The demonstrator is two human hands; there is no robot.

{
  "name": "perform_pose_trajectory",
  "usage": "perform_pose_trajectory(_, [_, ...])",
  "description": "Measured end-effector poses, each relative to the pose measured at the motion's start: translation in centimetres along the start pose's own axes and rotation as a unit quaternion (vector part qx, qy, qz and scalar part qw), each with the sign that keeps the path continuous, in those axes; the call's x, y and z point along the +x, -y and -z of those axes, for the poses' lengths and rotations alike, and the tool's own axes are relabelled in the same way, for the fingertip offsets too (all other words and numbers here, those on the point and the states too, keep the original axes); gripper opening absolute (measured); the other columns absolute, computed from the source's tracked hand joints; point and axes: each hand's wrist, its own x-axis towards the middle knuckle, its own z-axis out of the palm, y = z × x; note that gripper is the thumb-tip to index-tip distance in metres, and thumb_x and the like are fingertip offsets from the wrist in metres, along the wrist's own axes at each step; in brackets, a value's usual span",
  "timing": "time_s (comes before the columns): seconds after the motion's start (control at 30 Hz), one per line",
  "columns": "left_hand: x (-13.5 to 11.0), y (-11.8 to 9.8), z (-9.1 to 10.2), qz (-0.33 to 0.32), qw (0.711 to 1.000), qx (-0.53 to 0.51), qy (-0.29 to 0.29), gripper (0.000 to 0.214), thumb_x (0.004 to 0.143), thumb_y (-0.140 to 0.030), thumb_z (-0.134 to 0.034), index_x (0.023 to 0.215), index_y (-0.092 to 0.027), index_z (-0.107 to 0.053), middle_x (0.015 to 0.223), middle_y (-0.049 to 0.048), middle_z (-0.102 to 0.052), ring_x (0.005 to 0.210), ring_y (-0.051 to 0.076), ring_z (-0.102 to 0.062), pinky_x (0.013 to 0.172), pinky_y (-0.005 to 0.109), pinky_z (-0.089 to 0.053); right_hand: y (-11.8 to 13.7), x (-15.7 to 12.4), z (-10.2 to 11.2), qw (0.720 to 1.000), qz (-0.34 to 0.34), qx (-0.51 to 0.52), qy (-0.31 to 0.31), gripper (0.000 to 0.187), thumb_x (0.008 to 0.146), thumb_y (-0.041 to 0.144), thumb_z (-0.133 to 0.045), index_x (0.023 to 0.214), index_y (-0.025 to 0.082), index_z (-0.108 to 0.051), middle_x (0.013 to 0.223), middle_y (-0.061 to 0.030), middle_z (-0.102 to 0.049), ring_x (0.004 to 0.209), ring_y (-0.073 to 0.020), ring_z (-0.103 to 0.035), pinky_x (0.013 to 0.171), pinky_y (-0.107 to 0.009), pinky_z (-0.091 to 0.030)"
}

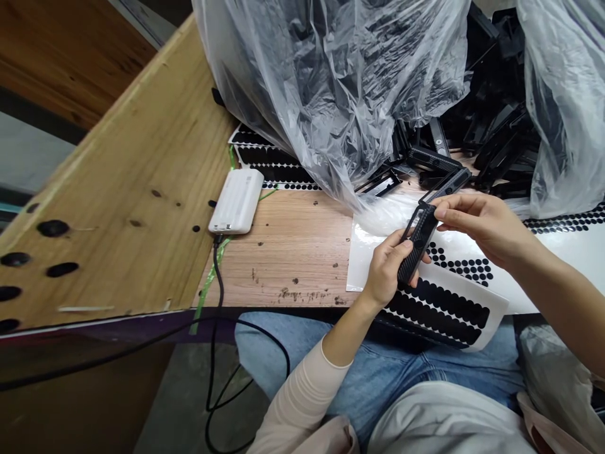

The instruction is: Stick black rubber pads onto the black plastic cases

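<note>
Your left hand closes round a black plastic part, steadying it above the sticker sheet, while your right hand pinches its upper end between thumb and fingers (a light hold, which seems to leave its face showing). More parts lie heaped beside the plastic bag.
</note>
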Motion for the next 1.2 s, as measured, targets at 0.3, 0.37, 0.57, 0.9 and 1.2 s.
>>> perform_pose_trajectory(0.3, [0.0,0.0,0.0,0.002,1.000,0.005,-0.001,0.046,0.100,-0.055,-0.066,0.123,-0.015,-0.062,0.080,0.0026,-0.076,0.040,0.011,-0.058,0.042,0.024,-0.041,-0.9,-0.5,-0.3,0.999,0.036,-0.028,-0.029,0.034,0.086,0.058,-0.090,0.090,0.025,-0.083,0.109,-0.0056,-0.081,0.102,-0.0256,-0.072,0.093,-0.041,-0.059])
perform_pose_trajectory(0.37, [0.0,0.0,0.1,0.002,1.000,0.006,0.001,0.046,0.100,-0.054,-0.066,0.123,-0.015,-0.062,0.080,0.0027,-0.077,0.040,0.011,-0.058,0.041,0.024,-0.041,-1.1,-0.6,-0.3,0.998,0.039,-0.028,-0.032,0.031,0.087,0.055,-0.090,0.091,0.025,-0.083,0.112,-0.0055,-0.081,0.104,-0.0260,-0.072,0.095,-0.041,-0.058])
perform_pose_trajectory(0.57, [0.0,0.0,0.1,0.005,1.000,0.010,0.003,0.045,0.100,-0.054,-0.066,0.123,-0.015,-0.062,0.079,0.0026,-0.077,0.040,0.011,-0.058,0.041,0.024,-0.041,-1.4,-0.6,-0.2,0.998,0.046,-0.028,-0.038,0.027,0.088,0.051,-0.090,0.090,0.025,-0.083,0.115,-0.0050,-0.081,0.108,-0.0264,-0.072,0.101,-0.042,-0.056])
perform_pose_trajectory(0.9, [0.0,0.0,0.1,0.003,1.000,0.002,0.006,0.045,0.100,-0.055,-0.065,0.123,-0.016,-0.062,0.078,0.0022,-0.076,0.040,0.011,-0.058,0.042,0.024,-0.041,-0.4,-0.3,0.4,0.999,-0.019,0.026,-0.017,0.035,0.076,0.057,-0.098,0.084,0.025,-0.084,0.105,-0.0061,-0.084,0.101,-0.0257,-0.074,0.097,-0.041,-0.059])
perform_pose_trajectory(1.2, [-0.1,-0.1,0.0,0.004,1.000,0.005,0.003,0.046,0.099,-0.054,-0.066,0.125,-0.015,-0.061,0.079,0.0028,-0.076,0.041,0.012,-0.059,0.042,0.024,-0.042,-0.2,-0.5,0.1,1.000,0.001,0.005,-0.015,0.030,0.081,0.055,-0.095,0.087,0.026,-0.086,0.107,-0.0052,-0.084,0.106,-0.0269,-0.073,0.103,-0.043,-0.056])
